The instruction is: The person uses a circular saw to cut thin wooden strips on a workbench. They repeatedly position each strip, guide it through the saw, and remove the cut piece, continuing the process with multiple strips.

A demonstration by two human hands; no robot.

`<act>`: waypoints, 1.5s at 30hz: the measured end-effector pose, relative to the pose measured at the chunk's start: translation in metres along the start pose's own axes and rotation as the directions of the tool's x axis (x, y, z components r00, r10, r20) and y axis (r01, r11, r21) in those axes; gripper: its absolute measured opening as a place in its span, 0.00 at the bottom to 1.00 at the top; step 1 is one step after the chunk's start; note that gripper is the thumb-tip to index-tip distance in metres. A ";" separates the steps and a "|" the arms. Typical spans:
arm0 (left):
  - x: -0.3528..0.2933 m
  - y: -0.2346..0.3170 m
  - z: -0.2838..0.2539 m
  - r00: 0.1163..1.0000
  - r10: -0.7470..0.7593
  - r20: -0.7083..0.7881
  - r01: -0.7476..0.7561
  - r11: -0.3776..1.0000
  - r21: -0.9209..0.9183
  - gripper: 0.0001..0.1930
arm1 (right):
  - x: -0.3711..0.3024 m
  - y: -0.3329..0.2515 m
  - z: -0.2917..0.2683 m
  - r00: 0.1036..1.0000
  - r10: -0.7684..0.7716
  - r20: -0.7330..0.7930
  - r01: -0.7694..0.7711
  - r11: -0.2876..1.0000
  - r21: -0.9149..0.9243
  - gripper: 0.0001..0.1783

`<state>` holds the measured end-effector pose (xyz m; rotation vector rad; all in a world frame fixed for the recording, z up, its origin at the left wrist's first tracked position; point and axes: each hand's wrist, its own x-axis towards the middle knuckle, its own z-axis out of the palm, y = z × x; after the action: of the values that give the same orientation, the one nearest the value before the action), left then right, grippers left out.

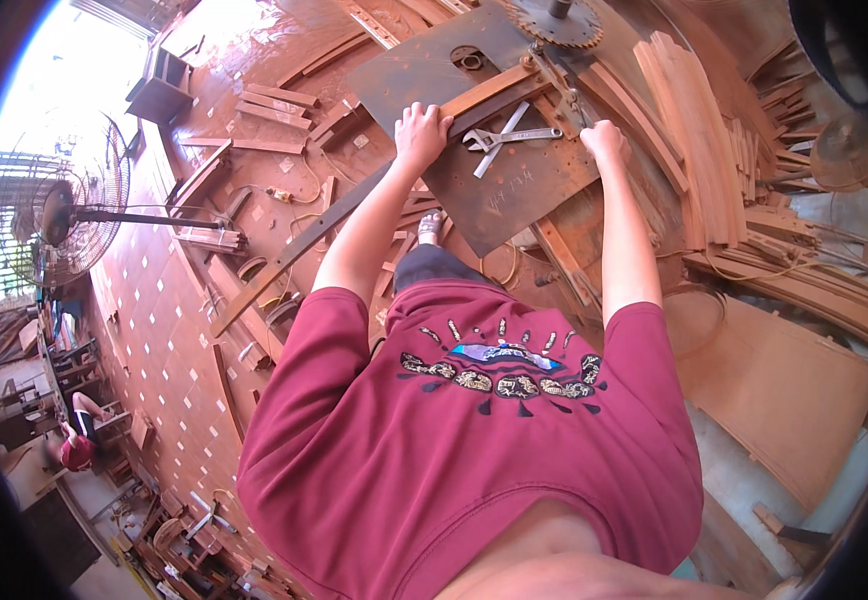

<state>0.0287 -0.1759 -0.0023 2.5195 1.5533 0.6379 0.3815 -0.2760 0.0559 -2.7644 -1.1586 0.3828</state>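
My left hand is curled over the near end of a wooden batten that lies slantwise across a rusty metal saw table. My right hand rests with bent fingers on the table's right edge, beside a curved wooden strip; whether it grips anything is hidden. Two wrenches lie crossed on the plate between my hands. A toothed circular saw blade stands at the table's far end.
A pile of thin wooden slats lies right of the table, with curved boards lower right. A long dark bar slants down left. A standing fan is at the left. Another person sits far off, lower left.
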 end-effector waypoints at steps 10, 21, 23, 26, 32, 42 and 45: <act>-0.075 0.073 0.001 0.995 0.054 0.085 -0.051 0.998 -0.036 0.20 | -0.037 0.111 0.003 0.996 -0.086 -0.012 0.085 0.993 -0.079 0.13; -0.090 0.061 -0.019 0.986 0.104 0.129 -0.095 0.993 -0.075 0.21 | -0.029 0.121 -0.064 0.902 0.017 0.431 0.123 0.948 -0.295 0.10; -0.102 0.020 -0.048 0.987 0.096 0.131 -0.097 0.995 -0.006 0.20 | -0.028 0.128 -0.064 0.894 -0.023 0.448 0.124 0.973 -0.196 0.09; -0.146 -0.058 -0.099 0.996 -0.038 0.086 0.032 0.997 0.072 0.18 | -0.038 0.114 -0.071 0.874 -0.067 0.481 0.207 0.947 -0.245 0.08; -0.247 -0.223 -0.161 0.877 -0.432 0.212 0.412 0.901 0.135 0.21 | -0.062 0.087 -0.086 0.834 0.100 0.542 0.008 0.981 -0.194 0.11; -0.294 -0.316 -0.022 0.628 -0.598 0.499 0.450 0.802 0.393 0.29 | -0.054 0.123 -0.053 0.871 0.091 0.483 -0.026 0.990 -0.141 0.14; -0.227 -0.280 0.021 0.408 -0.641 0.651 0.331 0.768 0.549 0.33 | -0.040 0.191 -0.020 0.909 -0.003 0.417 0.017 0.999 -0.028 0.10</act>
<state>-0.2823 -0.2405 -0.1743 1.7787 1.8878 -0.8671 0.4908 -0.4380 0.0432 -2.7798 -1.2653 1.0042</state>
